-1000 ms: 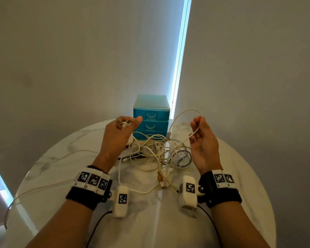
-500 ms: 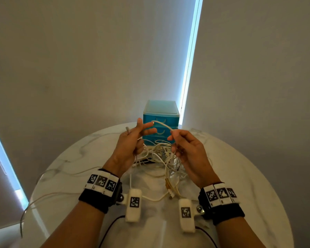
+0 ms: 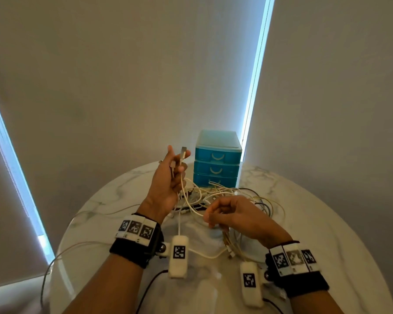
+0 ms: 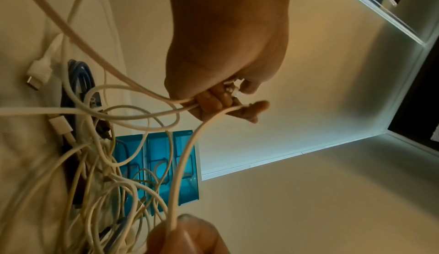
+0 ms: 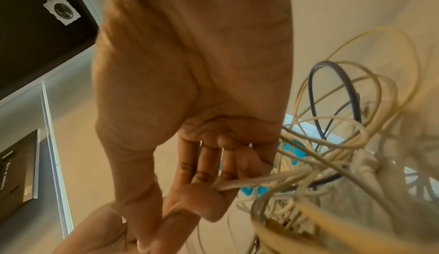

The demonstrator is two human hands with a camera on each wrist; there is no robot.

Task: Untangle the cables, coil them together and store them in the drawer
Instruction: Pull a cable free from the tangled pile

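Since half a second ago your hands have parted: your left hand (image 3: 168,182) has risen with the plug ends, and your right hand (image 3: 233,215) has dropped low toward the bench (image 3: 327,223), drawing one white cable (image 4: 182,166) taut between them.

Your left grip is closed round several cable ends — a metal plug (image 3: 183,152) stands up above the fingers (image 4: 211,98). Your right grip pinches the same white cable between thumb and forefinger, just below and on your near side of the left grip. The rest of the cables (image 3: 225,196) lie in a loose tangle on the bench, beyond the right grip and in front of the blue drawer unit (image 3: 217,159), whose three drawers look shut.

To do this step well, I judge you should slide the right pinch along the cable away from the left grip, not tug. Keep the pinch light, so the strand runs through. Where it catches on a loop — likely in the heap beyond your right grip — stop and lift that loop over. Hold the left grip steady, or the gathered ends slip.
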